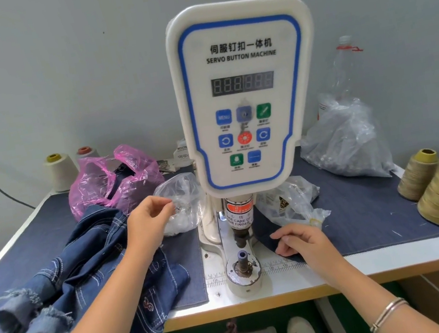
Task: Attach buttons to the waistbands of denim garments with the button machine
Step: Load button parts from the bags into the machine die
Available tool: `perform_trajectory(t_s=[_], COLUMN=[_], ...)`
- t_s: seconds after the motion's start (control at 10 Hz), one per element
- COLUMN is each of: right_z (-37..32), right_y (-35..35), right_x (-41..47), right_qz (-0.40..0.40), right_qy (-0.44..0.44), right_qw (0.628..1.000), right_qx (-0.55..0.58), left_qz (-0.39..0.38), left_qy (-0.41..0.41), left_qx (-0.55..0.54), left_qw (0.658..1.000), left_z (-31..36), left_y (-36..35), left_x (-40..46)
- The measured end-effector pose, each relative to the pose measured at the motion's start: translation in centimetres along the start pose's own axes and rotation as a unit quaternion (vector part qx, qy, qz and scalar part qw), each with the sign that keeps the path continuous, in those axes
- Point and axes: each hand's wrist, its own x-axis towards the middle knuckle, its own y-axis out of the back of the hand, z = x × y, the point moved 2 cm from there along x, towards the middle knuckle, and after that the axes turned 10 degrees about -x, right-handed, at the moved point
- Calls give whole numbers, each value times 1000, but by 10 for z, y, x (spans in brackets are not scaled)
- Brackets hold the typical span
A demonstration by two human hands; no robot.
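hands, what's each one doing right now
Left hand: fingers curled, pinching something tiny at the clear plastic bag; what, cannot tell.
Right hand: loosely curled, resting on the table, holding nothing.

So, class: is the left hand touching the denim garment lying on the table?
Apart, at the hand itself. The head view shows the left hand raised toward the clear plastic bag, its fingers beyond the denim garment; whether the forearm brushes the garment cannot be told.

Dark blue denim garments (86, 278) with white stitching, white blue-trimmed button machine (246, 92), pink bag (110, 178)
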Motion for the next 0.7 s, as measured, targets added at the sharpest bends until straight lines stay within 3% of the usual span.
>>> perform_trajectory(t_s=[0.3, 0.7], right_z=[-1, -1], right_y=[0, 0], right_x=[-1, -1], right_qz=[4, 3], right_qy=[0, 5], right_qw=[1000, 1000], right_qx=[-5, -6], left_qz=[-111, -134], left_qy=[65, 116], left_qx=[-130, -176], left_qw=[983, 968], left_z=[12, 9], left_y=[-38, -53], left_x=[-70, -99])
